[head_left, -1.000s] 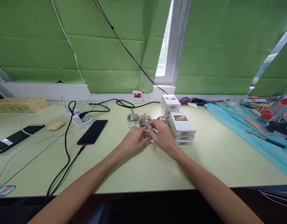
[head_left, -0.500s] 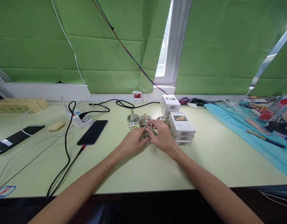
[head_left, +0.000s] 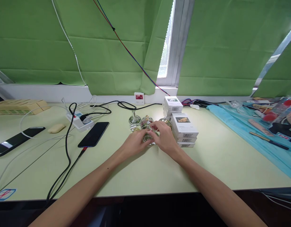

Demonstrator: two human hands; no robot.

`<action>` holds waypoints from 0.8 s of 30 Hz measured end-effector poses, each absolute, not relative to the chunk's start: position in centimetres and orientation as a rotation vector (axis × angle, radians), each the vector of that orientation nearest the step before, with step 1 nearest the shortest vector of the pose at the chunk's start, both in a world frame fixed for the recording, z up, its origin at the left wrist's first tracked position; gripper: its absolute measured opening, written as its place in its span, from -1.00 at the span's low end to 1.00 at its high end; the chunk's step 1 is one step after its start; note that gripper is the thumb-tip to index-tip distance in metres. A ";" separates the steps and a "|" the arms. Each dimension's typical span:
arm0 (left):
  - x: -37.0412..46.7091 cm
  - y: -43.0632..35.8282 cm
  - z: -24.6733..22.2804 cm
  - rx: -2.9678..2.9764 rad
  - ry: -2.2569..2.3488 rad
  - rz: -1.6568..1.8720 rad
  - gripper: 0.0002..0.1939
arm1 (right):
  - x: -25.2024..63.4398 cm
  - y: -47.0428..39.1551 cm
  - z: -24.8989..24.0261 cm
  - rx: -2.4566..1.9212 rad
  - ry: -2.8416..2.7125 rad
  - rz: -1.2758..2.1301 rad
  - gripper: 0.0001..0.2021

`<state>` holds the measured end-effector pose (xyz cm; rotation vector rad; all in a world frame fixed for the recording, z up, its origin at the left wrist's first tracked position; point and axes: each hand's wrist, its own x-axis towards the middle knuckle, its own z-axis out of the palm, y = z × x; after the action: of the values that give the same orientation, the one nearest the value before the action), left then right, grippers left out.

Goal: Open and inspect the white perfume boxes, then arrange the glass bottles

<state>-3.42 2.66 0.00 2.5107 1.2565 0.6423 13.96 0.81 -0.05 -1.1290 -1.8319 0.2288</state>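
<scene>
My left hand [head_left: 135, 140] and my right hand [head_left: 164, 137] meet around a small round glass perfume bottle [head_left: 148, 138] standing on the table. The left fingers close on its left side; the right thumb and fingers pinch near its top, which they mostly cover. Just behind stand more clear bottles: one with a bare neck [head_left: 134, 119], another with a gold collar [head_left: 147, 121], and a third [head_left: 167, 121] partly hidden by my right hand. Small shiny clear and gold pieces [head_left: 134, 128] lie beside my left fingers.
White picture boxes [head_left: 184, 125] are stacked right of the bottles, with another stack [head_left: 173, 103] behind. A black phone [head_left: 94, 134], a power strip [head_left: 80, 121] and cables lie left. A blue sheet [head_left: 244, 129] holding assorted items covers the right side. One small box [head_left: 139, 98] leans at the wall.
Both hands stay around the same bottle in nearly the same place. The right fingers shift only slightly at its top; the surrounding things have not moved.
</scene>
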 end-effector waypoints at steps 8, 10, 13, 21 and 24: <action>-3.5 2.7 -0.3 2.520 1.264 0.638 -0.89 | 13.8 0.4 0.1 -1.058 -1.832 0.174 -0.85; -3.5 2.7 -0.2 2.518 1.261 0.641 -0.88 | 13.7 0.4 0.0 -1.042 -1.826 0.171 -0.81; -3.5 2.8 -0.2 2.517 1.260 0.645 -0.85 | 13.7 0.5 -0.1 -1.049 -1.827 0.186 -0.81; -3.6 2.9 -0.3 2.538 1.261 0.632 -0.78 | 13.9 0.7 -0.1 -1.084 -1.830 0.225 -0.88; -3.6 2.9 -0.3 2.538 1.267 0.626 -0.77 | 13.9 0.8 -0.1 -1.100 -1.829 0.239 -0.90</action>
<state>-3.64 2.91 -0.34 2.5376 1.2675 0.6260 13.92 0.81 -0.08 -1.1004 -1.8290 0.2389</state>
